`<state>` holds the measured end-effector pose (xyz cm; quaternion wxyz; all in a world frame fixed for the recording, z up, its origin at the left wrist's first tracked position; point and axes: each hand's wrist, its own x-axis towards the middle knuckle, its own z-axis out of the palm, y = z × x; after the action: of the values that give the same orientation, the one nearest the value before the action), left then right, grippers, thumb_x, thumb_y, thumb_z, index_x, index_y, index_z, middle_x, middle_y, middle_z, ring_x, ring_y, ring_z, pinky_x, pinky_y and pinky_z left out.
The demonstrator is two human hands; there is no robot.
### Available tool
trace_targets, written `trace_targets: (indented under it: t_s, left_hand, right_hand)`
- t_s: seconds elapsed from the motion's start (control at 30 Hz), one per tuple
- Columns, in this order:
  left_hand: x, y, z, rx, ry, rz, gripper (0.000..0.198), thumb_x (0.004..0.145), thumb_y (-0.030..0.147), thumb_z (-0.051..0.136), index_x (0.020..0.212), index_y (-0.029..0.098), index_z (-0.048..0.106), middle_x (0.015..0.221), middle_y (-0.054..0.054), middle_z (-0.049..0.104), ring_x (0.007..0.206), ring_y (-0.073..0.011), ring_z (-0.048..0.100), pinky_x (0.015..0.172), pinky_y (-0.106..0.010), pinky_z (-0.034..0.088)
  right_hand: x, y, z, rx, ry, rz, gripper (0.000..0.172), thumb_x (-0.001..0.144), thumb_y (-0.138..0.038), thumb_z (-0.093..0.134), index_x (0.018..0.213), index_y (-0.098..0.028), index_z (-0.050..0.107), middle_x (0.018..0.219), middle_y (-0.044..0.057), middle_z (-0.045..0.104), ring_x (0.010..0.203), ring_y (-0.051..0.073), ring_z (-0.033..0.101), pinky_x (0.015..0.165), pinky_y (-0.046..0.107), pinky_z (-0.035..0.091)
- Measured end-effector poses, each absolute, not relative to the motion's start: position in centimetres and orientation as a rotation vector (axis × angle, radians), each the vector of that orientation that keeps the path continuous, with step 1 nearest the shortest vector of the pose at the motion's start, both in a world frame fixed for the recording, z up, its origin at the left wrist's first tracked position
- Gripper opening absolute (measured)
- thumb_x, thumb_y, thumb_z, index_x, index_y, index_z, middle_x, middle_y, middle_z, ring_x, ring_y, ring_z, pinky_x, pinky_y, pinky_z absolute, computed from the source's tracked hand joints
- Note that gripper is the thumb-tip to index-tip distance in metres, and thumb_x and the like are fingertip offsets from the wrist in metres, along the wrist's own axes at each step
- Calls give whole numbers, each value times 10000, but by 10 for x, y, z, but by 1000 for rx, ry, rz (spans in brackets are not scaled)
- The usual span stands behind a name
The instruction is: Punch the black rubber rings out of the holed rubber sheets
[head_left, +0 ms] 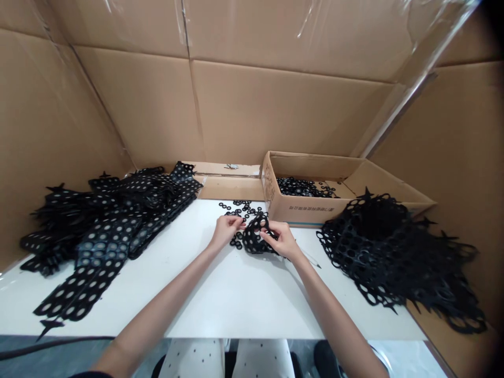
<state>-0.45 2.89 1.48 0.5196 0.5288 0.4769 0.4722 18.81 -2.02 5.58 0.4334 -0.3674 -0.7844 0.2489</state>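
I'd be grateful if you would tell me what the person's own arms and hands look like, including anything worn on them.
The left hand and the right hand are bare, with no gloves, and no ring, watch or bracelet shows. Both forearms are uncovered too. Only a dark sleeve edge shows, at the bottom of the view by the left arm.

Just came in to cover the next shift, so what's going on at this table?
A person at a white table is holding a black perforated sheet between their left hand and right hand. Small black rings lie scattered just beyond the hands, and more lie in a cardboard box. Large heaps of punched black sheet sit to the left and right.
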Motion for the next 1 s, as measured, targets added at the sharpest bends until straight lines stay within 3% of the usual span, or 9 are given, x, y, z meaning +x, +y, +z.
trace_targets:
  t_s: [0.1,0.2,0.37,0.53,0.73,1.0]
  left_hand:
    - [-10,27,14,1774,1323,1057,188,671,179,609,833,151,700,831,-82,700,741,-205,651,731,-308,518]
    - [-8,19,19,2047,1346,1120,231,722,162,559,912,165,691,933,-81,685,850,-207,632,824,-335,497]
    - [5,1,34,2170,942,1428,292,763,244,615,1048,185,633,1023,-84,645,961,-184,588,876,-326,480]
    - [13,-9,36,2098,797,1479,221,787,223,595,998,197,657,933,-72,653,872,-154,600,796,-292,495]
    - [12,1,32,1866,787,1392,209,701,300,692,880,193,704,836,-68,649,798,-161,603,752,-297,489]
    - [18,-2,26,1634,787,1408,135,723,287,669,784,176,717,770,-63,652,726,-141,592,669,-254,465]
  right_hand:
    - [188,-18,53,-982,-1932,618,203,827,-280,533,692,-132,567,677,22,557,622,132,492,592,215,379]
    - [189,-17,51,-1024,-1918,628,210,817,-278,531,669,-130,538,658,17,532,610,123,467,574,205,366]
    - [188,-17,49,-978,-1953,685,198,804,-281,532,677,-129,541,642,6,508,597,116,447,569,203,356]
    - [185,-17,49,-1036,-1870,815,286,822,-392,540,711,-130,563,620,-5,497,554,102,410,516,197,318]
    - [185,-12,43,-1002,-1878,711,370,839,-384,537,567,-133,519,543,-10,450,531,102,392,522,212,302]
    - [187,-12,37,-1005,-1903,622,359,850,-406,519,619,-138,580,599,35,528,577,137,465,573,232,365]
